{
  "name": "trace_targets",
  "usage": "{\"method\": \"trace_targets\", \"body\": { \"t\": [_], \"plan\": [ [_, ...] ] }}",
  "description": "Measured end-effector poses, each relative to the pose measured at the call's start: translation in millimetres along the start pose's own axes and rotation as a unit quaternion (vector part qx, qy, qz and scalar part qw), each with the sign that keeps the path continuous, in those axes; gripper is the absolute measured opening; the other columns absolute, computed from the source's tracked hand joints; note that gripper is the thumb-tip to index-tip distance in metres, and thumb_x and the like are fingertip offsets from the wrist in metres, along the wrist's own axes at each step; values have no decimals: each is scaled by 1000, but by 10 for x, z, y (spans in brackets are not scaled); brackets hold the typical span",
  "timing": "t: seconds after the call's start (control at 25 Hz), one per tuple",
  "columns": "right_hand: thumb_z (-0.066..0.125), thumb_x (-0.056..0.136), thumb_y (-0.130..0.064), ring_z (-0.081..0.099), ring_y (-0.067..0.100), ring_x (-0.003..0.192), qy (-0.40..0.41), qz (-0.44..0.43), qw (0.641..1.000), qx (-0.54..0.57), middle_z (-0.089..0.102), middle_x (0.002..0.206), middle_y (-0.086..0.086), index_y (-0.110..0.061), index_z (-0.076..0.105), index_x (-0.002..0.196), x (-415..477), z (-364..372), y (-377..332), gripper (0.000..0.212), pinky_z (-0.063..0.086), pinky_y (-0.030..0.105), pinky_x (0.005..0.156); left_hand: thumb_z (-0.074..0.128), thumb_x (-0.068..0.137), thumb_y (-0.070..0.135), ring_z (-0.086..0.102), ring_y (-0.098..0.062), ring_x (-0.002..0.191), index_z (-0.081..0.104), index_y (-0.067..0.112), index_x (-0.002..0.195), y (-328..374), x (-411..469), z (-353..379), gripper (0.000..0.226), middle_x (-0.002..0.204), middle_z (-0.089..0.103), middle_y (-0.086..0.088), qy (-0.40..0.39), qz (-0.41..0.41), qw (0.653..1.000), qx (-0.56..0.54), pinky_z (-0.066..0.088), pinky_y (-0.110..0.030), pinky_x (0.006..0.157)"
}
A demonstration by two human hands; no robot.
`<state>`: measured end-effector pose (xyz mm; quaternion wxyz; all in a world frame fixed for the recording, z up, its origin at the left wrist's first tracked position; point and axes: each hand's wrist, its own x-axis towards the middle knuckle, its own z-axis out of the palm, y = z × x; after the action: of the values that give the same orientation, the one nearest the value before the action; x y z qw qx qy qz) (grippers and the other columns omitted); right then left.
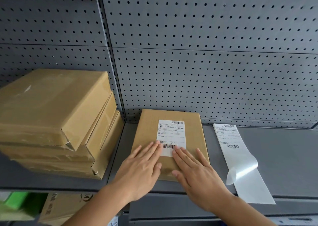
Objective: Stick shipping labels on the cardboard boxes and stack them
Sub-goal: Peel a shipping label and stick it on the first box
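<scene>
A flat cardboard box (149, 127) lies on the grey shelf (284, 156) in the middle of the view. A white shipping label (172, 134) with barcodes is on its top face. My left hand (141, 167) lies flat on the box, fingers straight, fingertips on the label's lower left corner. My right hand (196, 170) lies flat beside it, fingertips pressing the label's lower right edge. To the right lies a strip of label backing (240, 158) with one more label (227, 136) at its far end and a peeled, curled part near the middle.
A stack of several cardboard boxes (51, 108), wrapped in clear tape and without labels on top, stands at the left of the shelf. A grey pegboard wall (206, 53) rises behind. Below the shelf are another brown box (58, 208) and something green (13, 203).
</scene>
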<state>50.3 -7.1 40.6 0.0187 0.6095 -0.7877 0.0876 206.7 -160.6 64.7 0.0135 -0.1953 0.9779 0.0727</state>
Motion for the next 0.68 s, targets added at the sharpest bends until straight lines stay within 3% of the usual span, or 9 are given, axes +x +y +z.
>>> {"method": "trace_targets", "body": {
  "t": [0.32, 0.4, 0.52, 0.6, 0.68],
  "plan": [
    [14, 105, -54, 23, 4, 149, 2, 58, 998, -2, 29, 161, -13, -23, 37, 154, -242, -85, 265, 62, 12, 39, 119, -17, 86, 50, -24, 3, 147, -18, 29, 156, -149, -105, -34, 73, 162, -27, 15, -2, -55, 998, -9, -6, -30, 126],
    [11, 103, -57, 14, -2, 150, 8, 71, 997, 20, 21, 163, -17, -26, 33, 155, -279, -80, 334, 65, 8, 35, 121, -12, 93, 52, -24, 5, 146, -17, 29, 156, -213, -118, 14, 68, 162, -26, 15, 2, -79, 996, -26, -5, -28, 125],
    [17, 101, -60, 1, -11, 148, 11, 116, 982, 147, 12, 163, -22, -27, 24, 157, -279, -126, 398, 66, 3, 21, 122, 8, 100, 60, -17, 4, 149, -14, 27, 158, -269, -122, 63, 70, 162, -24, 17, 21, -127, 985, -117, -5, -22, 121],
    [35, 101, -52, 6, -11, 147, 30, 187, 945, 265, 13, 162, -24, -29, 24, 157, -230, -179, 418, 61, 9, 17, 119, 22, 99, 64, -2, 0, 152, -8, 31, 160, -302, -94, 67, 75, 165, -14, 20, 44, -185, 951, -245, 6, -23, 120],
    [48, 100, -45, 20, -2, 147, 39, 270, 892, 361, 24, 160, -19, -30, 24, 157, -147, -202, 451, 63, 19, 24, 118, 37, 98, 61, 21, -10, 152, 8, 33, 162, -307, -41, 27, 75, 166, 15, 17, 63, -253, 881, -394, 20, -32, 120]
  ]
}}
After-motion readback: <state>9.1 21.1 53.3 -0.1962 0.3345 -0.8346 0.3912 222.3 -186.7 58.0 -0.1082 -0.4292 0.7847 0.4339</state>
